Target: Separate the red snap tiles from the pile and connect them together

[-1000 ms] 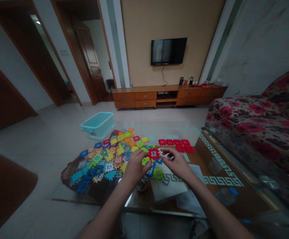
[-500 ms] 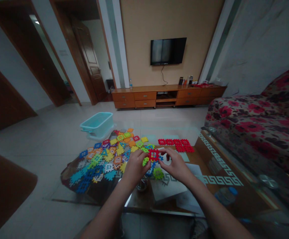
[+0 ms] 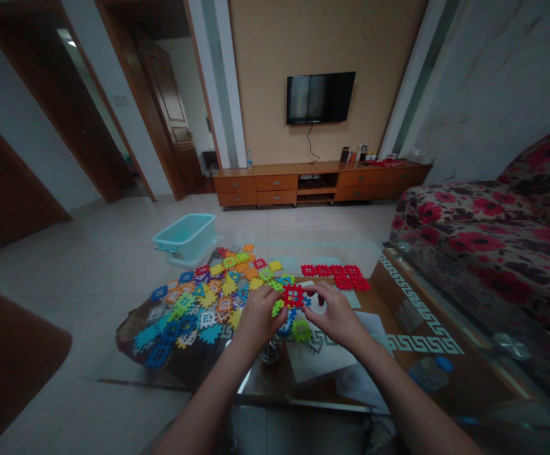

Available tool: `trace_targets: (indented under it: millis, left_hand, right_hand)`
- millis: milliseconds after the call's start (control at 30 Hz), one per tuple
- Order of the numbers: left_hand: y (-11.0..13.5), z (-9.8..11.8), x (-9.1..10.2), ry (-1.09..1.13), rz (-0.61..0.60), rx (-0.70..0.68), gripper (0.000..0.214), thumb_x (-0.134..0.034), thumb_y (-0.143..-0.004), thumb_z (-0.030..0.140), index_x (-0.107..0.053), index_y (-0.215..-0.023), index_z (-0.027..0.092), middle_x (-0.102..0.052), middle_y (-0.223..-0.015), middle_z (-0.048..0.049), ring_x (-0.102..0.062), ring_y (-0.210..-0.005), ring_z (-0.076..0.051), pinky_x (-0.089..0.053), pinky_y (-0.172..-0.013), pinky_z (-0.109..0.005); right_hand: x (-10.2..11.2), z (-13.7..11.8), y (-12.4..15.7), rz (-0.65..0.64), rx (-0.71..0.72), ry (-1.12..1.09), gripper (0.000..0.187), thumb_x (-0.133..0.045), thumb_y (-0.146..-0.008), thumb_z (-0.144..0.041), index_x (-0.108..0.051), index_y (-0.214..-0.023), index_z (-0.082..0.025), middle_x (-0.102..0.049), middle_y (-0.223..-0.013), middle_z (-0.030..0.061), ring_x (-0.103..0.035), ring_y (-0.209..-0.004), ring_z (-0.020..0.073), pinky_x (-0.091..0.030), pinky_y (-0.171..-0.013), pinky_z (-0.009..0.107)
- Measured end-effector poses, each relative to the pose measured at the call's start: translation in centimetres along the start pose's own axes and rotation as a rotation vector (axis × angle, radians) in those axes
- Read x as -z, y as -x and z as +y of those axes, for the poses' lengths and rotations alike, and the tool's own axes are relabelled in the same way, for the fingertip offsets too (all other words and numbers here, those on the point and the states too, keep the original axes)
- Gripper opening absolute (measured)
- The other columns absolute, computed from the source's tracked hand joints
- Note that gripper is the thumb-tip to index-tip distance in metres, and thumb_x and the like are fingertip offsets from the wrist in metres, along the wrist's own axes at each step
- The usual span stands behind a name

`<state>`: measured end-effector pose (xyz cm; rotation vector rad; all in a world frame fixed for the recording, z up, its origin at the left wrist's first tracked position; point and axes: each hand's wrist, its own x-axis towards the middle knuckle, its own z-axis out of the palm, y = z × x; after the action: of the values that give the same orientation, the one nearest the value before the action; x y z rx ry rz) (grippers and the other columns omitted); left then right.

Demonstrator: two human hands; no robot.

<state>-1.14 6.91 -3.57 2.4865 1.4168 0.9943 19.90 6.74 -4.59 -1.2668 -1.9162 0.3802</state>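
A red square building tile with notched edges and a window-like grid in its middle is held up over the glass table. My left hand pinches its left edge between thumb and fingers. On the opposite edge, the thumb and fingertips of my right hand are closed on the same tile. Beneath and to the left spreads a pile of loose building tiles in many colours. Beyond my right hand, several red tiles lie laid edge to edge. A lime-green tile rests just below the held one.
The glass coffee table has papers on or under it and a blue-capped bottle at the right. A teal plastic bin stands on the floor beyond the pile. A flowered sofa is at the right, a TV cabinet behind.
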Motion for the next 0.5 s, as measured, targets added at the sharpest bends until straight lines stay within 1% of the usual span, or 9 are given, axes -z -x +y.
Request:
trace_targets:
  millis: [167, 233, 300, 367, 433, 500]
  left_hand:
    - [-0.1, -0.3, -0.2, 0.002, 0.004, 0.003, 0.013, -0.066, -0.081, 0.017, -0.067, -0.094, 0.019, -0.064, -0.092, -0.0047, -0.06, -0.089, -0.021, -0.046, -0.083, -0.034]
    - [-0.2, -0.5, -0.4, 0.009, 0.005, 0.006, 0.013, -0.066, -0.081, 0.017, -0.067, -0.094, 0.02, -0.064, -0.092, -0.0046, -0.06, -0.09, -0.02, -0.046, -0.083, -0.033]
    - [-0.3, -0.7, -0.6, 0.015, 0.005, 0.011, 0.011, -0.065, -0.082, 0.017, -0.067, -0.092, 0.02, -0.064, -0.092, -0.0046, -0.06, -0.089, -0.02, -0.046, -0.082, -0.032]
    - [-0.5, -0.9, -0.9, 0.016, 0.008, 0.02, 0.008, -0.065, -0.082, 0.018, -0.067, -0.089, 0.02, -0.064, -0.092, -0.0047, -0.06, -0.089, -0.019, -0.046, -0.081, -0.031]
    - [-0.7, -1.1, -1.4, 0.014, 0.009, 0.035, 0.006, -0.065, -0.082, 0.018, -0.067, -0.088, 0.02, -0.065, -0.091, -0.0047, -0.061, -0.088, -0.019, -0.046, -0.081, -0.031]
    - [-1.0, -1.2, -2.0, 0.014, 0.002, 0.051, 0.006, -0.065, -0.082, 0.019, -0.068, -0.088, 0.02, -0.064, -0.09, -0.0047, -0.061, -0.087, -0.019, -0.046, -0.08, -0.031]
  right_hand:
    - [0.1, -0.4, 0.1, -0.051, -0.017, 0.042, 0.036, -0.065, -0.08, -0.023, -0.063, -0.115, -0.021, -0.066, -0.107, 0.0059, -0.06, -0.097, 0.0203, -0.048, -0.087, 0.034]
    - [0.3, -0.5, 0.3, -0.087, -0.054, 0.094, 0.039, -0.066, -0.08, -0.027, -0.061, -0.118, -0.02, -0.065, -0.112, 0.0078, -0.06, -0.103, 0.0217, -0.047, -0.091, 0.034]
    - [0.4, -0.7, 0.8, -0.143, -0.125, 0.171, 0.038, -0.065, -0.08, -0.028, -0.061, -0.116, -0.017, -0.065, -0.113, 0.0099, -0.06, -0.106, 0.0232, -0.047, -0.091, 0.034]
    - [0.6, -1.0, 1.4, -0.235, -0.213, 0.263, 0.029, -0.062, -0.082, -0.028, -0.064, -0.107, -0.016, -0.067, -0.108, 0.0109, -0.063, -0.101, 0.0241, -0.048, -0.086, 0.033]
    - [0.6, -1.8, 2.0, -0.366, -0.296, 0.347, 0.02, -0.059, -0.083, -0.028, -0.067, -0.096, -0.016, -0.069, -0.101, 0.0111, -0.066, -0.094, 0.0246, -0.048, -0.078, 0.032]
    - [0.5, -3.0, 2.7, -0.514, -0.359, 0.414, 0.018, -0.059, -0.082, -0.028, -0.07, -0.088, -0.016, -0.072, -0.095, 0.0122, -0.069, -0.088, 0.0262, -0.049, -0.074, 0.032]
